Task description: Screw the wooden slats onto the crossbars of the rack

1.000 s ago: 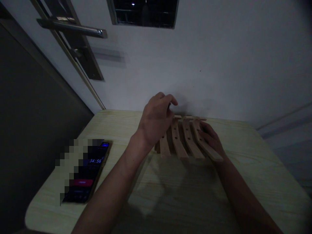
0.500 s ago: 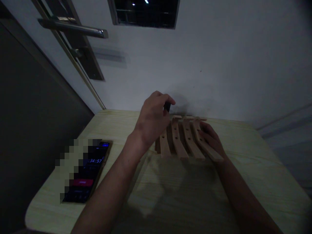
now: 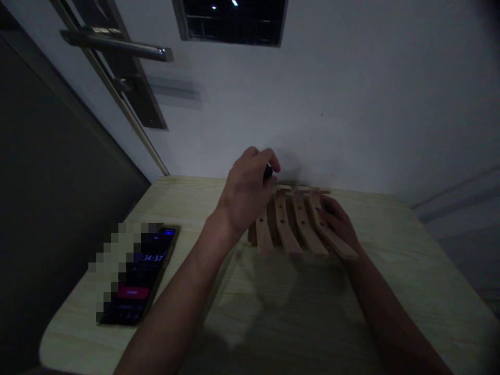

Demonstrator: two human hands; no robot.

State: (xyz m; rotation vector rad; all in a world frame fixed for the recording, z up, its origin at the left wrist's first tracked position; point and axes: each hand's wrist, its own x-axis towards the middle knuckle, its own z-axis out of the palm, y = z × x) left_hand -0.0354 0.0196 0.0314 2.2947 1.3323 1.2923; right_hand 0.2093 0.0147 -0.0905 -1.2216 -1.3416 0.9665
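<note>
A wooden rack of several curved slats (image 3: 297, 224) stands on the pale wooden table (image 3: 273, 307), near the wall. My left hand (image 3: 246, 195) hovers over the rack's left end, fingers pinched on a small dark object (image 3: 267, 171) at the slat tops. My right hand (image 3: 339, 221) rests against the rack's right side, fingers curled against the outer slat, holding it steady. The room is dim.
A phone (image 3: 138, 276) with a lit timer screen lies on the table's left part. A door with a metal lever handle (image 3: 117, 46) stands at the left. A white wall runs right behind the table, with a dark window (image 3: 232, 21) above.
My left hand, with the small dark object pinched in it, rose a little and then dipped back toward the slat tops. The right hand and rack stayed put. The phone timer ticked on.
</note>
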